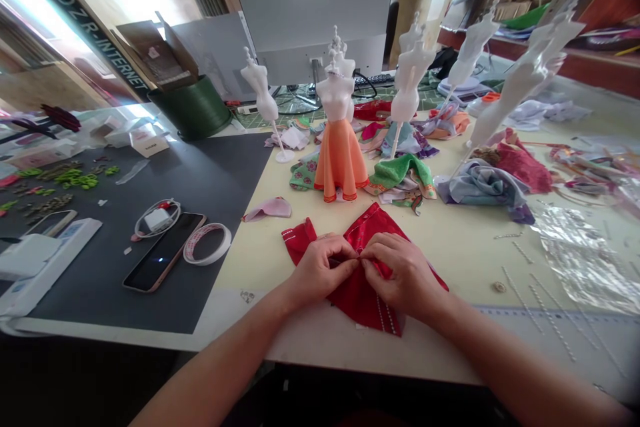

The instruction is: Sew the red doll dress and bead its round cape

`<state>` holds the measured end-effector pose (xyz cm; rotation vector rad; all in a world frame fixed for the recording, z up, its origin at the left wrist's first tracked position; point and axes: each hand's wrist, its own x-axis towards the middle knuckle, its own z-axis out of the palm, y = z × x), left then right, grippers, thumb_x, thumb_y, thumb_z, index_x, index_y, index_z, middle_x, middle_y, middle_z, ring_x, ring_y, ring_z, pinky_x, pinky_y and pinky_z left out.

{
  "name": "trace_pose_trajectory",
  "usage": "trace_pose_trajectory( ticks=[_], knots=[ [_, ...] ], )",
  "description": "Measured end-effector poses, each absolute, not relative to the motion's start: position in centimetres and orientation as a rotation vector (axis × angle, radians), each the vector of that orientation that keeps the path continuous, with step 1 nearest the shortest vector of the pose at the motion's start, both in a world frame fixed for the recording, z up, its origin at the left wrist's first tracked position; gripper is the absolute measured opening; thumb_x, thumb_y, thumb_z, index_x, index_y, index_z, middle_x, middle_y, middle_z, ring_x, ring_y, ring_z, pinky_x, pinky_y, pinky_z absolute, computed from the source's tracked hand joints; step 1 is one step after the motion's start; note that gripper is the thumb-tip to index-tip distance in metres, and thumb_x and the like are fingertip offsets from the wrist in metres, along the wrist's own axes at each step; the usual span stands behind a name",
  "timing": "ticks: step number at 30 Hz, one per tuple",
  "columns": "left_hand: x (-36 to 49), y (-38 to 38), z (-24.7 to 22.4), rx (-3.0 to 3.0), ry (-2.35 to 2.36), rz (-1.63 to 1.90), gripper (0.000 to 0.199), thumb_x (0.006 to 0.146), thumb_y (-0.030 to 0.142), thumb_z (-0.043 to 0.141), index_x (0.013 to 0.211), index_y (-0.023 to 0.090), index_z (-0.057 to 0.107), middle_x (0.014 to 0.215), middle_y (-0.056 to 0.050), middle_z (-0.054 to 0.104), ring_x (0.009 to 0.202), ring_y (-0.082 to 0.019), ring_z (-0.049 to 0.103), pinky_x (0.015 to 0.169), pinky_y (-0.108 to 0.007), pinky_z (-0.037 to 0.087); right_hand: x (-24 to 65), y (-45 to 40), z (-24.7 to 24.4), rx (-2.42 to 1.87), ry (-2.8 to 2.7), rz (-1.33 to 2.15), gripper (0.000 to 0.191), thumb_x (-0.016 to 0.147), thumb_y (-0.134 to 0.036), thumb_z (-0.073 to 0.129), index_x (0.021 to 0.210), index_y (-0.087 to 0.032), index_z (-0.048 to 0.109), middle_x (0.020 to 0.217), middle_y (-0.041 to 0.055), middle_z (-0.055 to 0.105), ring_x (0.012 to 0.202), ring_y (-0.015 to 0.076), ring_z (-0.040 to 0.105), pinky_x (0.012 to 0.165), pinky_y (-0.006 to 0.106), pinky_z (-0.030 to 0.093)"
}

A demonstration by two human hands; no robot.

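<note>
A small red doll garment (345, 297) with rows of pearl-like beads along its edges lies on the pale tabletop in front of me. My left hand (323, 263) pinches the garment's middle between thumb and fingers. Right against those fingertips, my right hand (397, 270) pinches the same spot from the other side. Whatever small detail sits between the fingertips is hidden. Beyond the hands stands a white mini dress form (336, 97) wearing an orange skirt (340, 160).
Several bead strips (553, 323) and a crinkled clear bag (585, 257) lie to the right. On the dark mat at left are a phone (165, 252) and a tape roll (207, 245). Fabric scraps (407, 177) and white dress forms (413, 83) stand behind, before a monitor (320, 7).
</note>
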<state>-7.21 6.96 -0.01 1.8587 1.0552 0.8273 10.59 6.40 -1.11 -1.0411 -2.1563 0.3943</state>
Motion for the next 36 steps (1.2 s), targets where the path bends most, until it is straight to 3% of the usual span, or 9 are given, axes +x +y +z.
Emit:
trace_pose_trajectory(
  ticks=[18,27,33,36],
  knots=[
    [-7.4,7.1,-0.1,1.590,1.003,0.778,0.008,0.079,0.020,0.059,0.076,0.013,0.061,0.076,-0.003,0.060,0.074,-0.013,0.053,0.068,-0.022,0.042,10.5,6.7,-0.3,-1.162,-1.909,0.976,0.013,0.072,-0.010,0.047,0.064,-0.018,0.053,0.065,-0.0005,0.057,0.062,0.0131,0.051,0.058,0.024,0.038],
    [-7.5,7.2,-0.2,1.523,1.009,0.775,0.010,0.080,0.023,0.059,0.078,0.013,0.060,0.075,-0.002,0.058,0.071,-0.011,0.051,0.064,-0.021,0.041,10.7,6.9,-0.5,-1.164,-1.881,1.013,0.013,0.075,-0.012,0.047,0.066,-0.018,0.054,0.064,-0.0009,0.056,0.061,0.0133,0.050,0.058,0.025,0.039],
    [-7.6,7.2,-0.3,1.486,1.005,0.776,0.010,0.080,0.023,0.058,0.080,0.013,0.061,0.077,-0.002,0.059,0.072,-0.011,0.051,0.064,-0.020,0.040,10.8,7.1,0.0,-1.062,-1.810,0.843,0.019,0.074,-0.011,0.049,0.087,-0.019,0.059,0.098,0.0038,0.060,0.095,0.0182,0.054,0.086,0.031,0.041],
    [-7.7,7.1,-0.2,1.485,0.991,0.767,0.009,0.080,0.020,0.057,0.080,0.013,0.062,0.079,-0.002,0.059,0.073,-0.011,0.052,0.065,-0.020,0.040,10.8,7.0,0.4,-1.121,-1.871,1.027,0.018,0.075,-0.014,0.050,0.088,-0.020,0.061,0.094,0.0026,0.062,0.091,0.0177,0.055,0.082,0.030,0.042]
  ],
)
